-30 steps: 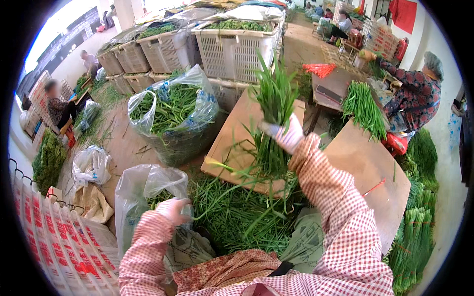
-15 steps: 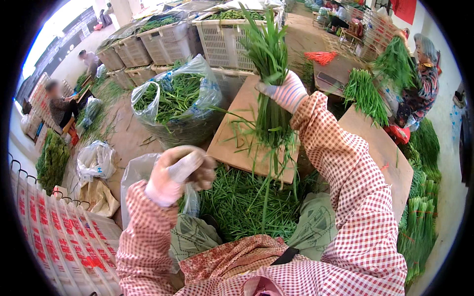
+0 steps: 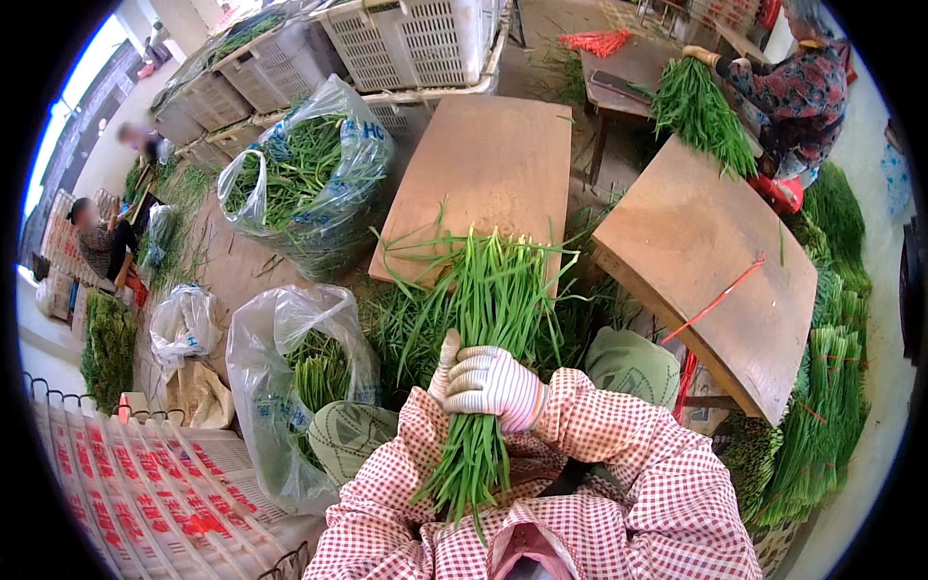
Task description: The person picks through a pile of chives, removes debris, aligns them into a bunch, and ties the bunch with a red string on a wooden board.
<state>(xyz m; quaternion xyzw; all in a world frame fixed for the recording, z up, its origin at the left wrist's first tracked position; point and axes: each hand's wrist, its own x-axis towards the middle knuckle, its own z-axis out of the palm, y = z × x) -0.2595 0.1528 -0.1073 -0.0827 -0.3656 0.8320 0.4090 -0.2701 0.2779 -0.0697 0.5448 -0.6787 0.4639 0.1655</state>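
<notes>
Above my lap a thick bunch of garlic chives (image 3: 503, 290) lies in both hands, pale stem ends pointing away and leaf tips hanging toward me. My right hand (image 3: 488, 387), in a striped white glove, is wrapped over the top of the bunch. Close against its left, my left hand (image 3: 445, 367) holds the bunch from the side, its thumb showing and its other fingers hidden. The far stem ends reach over the near edge of a brown wooden board (image 3: 493, 145). Loose chive leaves (image 3: 396, 324) are heaped below.
Right stands another wooden board (image 3: 715, 251) with a red tie (image 3: 715, 298). Left are an open plastic bag (image 3: 290, 406) and a larger bag of greens (image 3: 309, 203). Stacked crates (image 3: 406, 43) stand behind. A co-worker (image 3: 793, 97) at the right handles chives (image 3: 701, 111); tied bundles (image 3: 822, 425) lie nearby.
My right hand has brought the raised bunch down toward my lap, where it now lies stems away. My left hand has come in from the left to hold it.
</notes>
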